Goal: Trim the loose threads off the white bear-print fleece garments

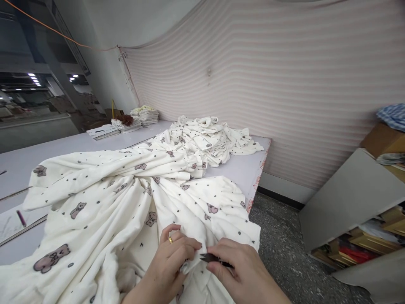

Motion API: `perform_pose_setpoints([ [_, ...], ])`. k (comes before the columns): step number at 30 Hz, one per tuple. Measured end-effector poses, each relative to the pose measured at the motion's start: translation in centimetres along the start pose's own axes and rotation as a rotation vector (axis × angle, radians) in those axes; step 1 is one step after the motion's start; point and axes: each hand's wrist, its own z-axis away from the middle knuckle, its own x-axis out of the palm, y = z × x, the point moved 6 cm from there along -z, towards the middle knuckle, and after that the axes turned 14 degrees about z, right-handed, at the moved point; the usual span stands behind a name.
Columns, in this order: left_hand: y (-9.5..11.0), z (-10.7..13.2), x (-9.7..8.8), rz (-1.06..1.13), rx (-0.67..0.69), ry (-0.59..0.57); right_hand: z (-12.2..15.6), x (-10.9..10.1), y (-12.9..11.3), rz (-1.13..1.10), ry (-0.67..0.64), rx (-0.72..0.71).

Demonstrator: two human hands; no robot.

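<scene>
White fleecy fabric [104,211] with bear prints lies in loose folds across the near part of the table. My left hand [172,261], with a ring on one finger, is closed on a gathered edge of this fabric. Beside it, my right hand [237,266] grips small dark thread snips [217,259]. Their pointed tips face left, close to the fabric edge at my left fingers. Whether the tips touch the cloth I cannot tell. A pile of the same printed fabric [202,139] sits farther back.
The table [261,164] ends on the right above a speckled floor [278,240]. A grey cabinet [341,198] with filled shelves stands right. Stacked folded cloth [144,116] lies at the back left, and a pen [21,218] at the left. Striped cloth [268,76] hangs behind.
</scene>
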Motion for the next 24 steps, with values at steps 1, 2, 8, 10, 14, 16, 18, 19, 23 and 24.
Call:
perform_pose_setpoints([
  [1, 0.0, 0.0, 0.0, 0.001, -0.006, -0.001, -0.1, 0.1, 0.0, -0.001, 0.007, 0.004],
  [2, -0.1, 0.0, 0.1, 0.0, -0.015, -0.015, -0.1, 0.1, 0.2, -0.006, 0.025, 0.017],
  [8, -1.0, -0.2, 0.1, 0.129, -0.194, -0.003, 0.4, 0.4, 0.8, -0.13, 0.132, 0.026],
  [10, -1.3, -0.3, 0.0, 0.193, -0.267, 0.039, 0.6, 0.6, 0.5, -0.106, 0.16, 0.005],
  [14, -1.2, -0.4, 0.0, 0.27, -0.333, 0.081, 0.3, 0.8, 0.1, -0.018, 0.224, 0.018],
  [16, -1.1, -0.4, 0.1, 0.287, -0.34, 0.084, 0.1, 0.7, 0.0, -0.036, 0.234, 0.018],
  [18, -1.1, -0.4, 0.0, 0.296, -0.338, 0.089, 0.1, 0.7, 0.1, -0.06, 0.239, 0.019],
  [19, -1.1, -0.4, 0.0, 0.306, -0.346, 0.098, 0.1, 0.7, 0.1, -0.067, 0.242, 0.024],
  [23, -2.3, 0.0, 0.1, 0.457, -0.602, 0.175, 0.3, 0.8, 0.4, -0.145, 0.325, 0.093],
  [24, -2.6, 0.1, 0.1, 0.51, -0.695, 0.198, 0.3, 0.9, 0.5, -0.181, 0.361, 0.112],
])
